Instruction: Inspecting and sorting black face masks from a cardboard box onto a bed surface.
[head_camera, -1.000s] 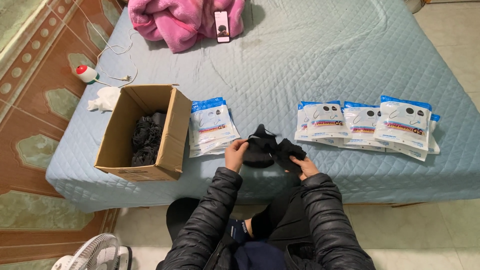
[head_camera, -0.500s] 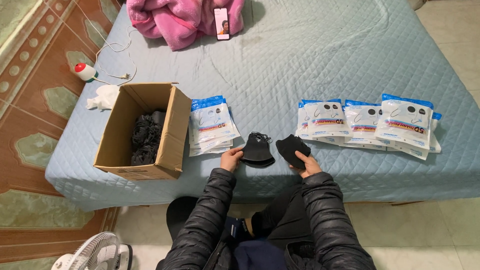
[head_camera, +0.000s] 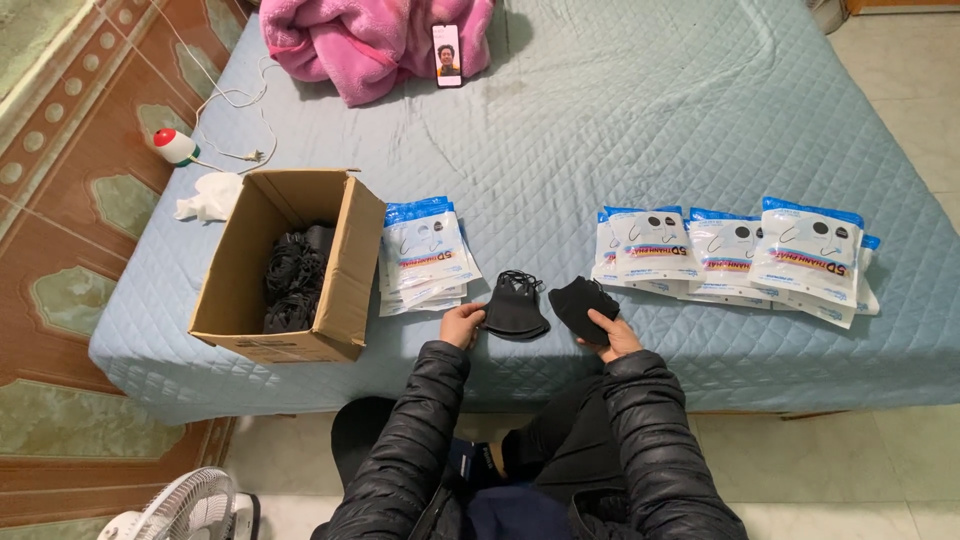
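Note:
Two small stacks of black face masks lie near the front edge of the pale blue quilted bed (head_camera: 620, 120). My left hand (head_camera: 461, 324) grips the left stack of masks (head_camera: 515, 305) at its left side. On the right stack of masks (head_camera: 583, 303) rests my right hand (head_camera: 611, 335), fingers pressing its lower edge. Both stacks lie flat, a small gap between them. I wear a black puffer jacket.
An open cardboard box (head_camera: 345, 270) with more black masks (head_camera: 295, 280) stands at the left. Beside it is a pile of blue-and-white packets (head_camera: 425, 255), with several more packets (head_camera: 735, 250) at the right. A pink blanket (head_camera: 370, 40) and phone (head_camera: 447, 55) lie far back. A fan (head_camera: 185, 505) stands on the floor.
The one bundle of black masks I held together has been split in two, and my hands have moved apart and set the halves flat on the bed.

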